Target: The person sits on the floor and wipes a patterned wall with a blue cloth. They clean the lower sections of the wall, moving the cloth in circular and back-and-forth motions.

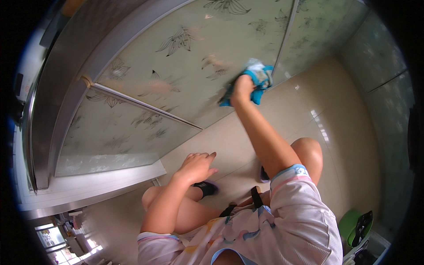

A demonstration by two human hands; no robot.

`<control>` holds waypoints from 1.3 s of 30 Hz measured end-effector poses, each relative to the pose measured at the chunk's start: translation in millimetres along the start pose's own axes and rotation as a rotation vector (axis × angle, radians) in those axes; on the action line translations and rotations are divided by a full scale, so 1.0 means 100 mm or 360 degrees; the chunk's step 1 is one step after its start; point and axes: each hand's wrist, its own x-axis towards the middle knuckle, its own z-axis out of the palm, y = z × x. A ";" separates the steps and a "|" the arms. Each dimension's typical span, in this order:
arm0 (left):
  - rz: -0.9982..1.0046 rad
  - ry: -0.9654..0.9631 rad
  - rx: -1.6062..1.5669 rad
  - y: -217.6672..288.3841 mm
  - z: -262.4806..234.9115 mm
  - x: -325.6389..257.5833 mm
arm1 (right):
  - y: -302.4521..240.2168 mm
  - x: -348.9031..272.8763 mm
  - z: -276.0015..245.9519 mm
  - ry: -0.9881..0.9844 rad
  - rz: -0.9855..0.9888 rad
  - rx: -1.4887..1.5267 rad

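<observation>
My right hand (244, 88) is closed round a cleaning cloth (260, 79) with bright blue edges and a greyish-white middle. It presses the cloth to the lower part of a pale green cabinet door (185, 53) with dark flower drawings, close to the upright strip between two doors. The hand and cloth are slightly smeared by motion. My left hand (197, 166) hangs in the air near my knee, over the floor, fingers stretched loosely and holding nothing.
Above the doors runs a counter edge (101, 48). Tiled floor (327, 119) spreads below, with a glossy wall (380, 66) at the right. A green bin (349, 225) with a black thing in it stands at the lower right. My bent knees flank my arms.
</observation>
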 end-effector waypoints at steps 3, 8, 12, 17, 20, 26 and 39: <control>0.0042 -0.0008 0.0025 0.16 -0.08 0.11 | 0.20 -0.72 -0.04 -0.0209 -0.1433 -0.1600; 0.0054 -0.0032 0.0101 0.24 -0.11 0.10 | -0.37 -2.00 -0.12 -0.0830 -0.0573 -0.0158; -0.0097 -0.0343 -0.0082 0.55 -0.27 0.08 | 0.18 -1.93 -0.11 -0.0904 -0.0157 -0.0027; 0.0005 -0.0189 -0.0022 0.40 0.04 0.15 | 1.28 -1.53 0.08 -0.0432 0.0535 0.0079; 0.0052 -0.0126 -0.0068 0.41 0.10 0.20 | 1.51 -1.07 0.04 -0.0090 0.0897 0.0549; -0.0139 -0.0239 0.0021 0.13 0.08 0.04 | 0.62 -0.60 -0.37 -0.0550 0.1631 0.1229; 0.0056 -0.0267 0.0008 0.37 -0.08 0.30 | -1.04 -0.11 -0.46 -0.0030 -0.1275 -0.0136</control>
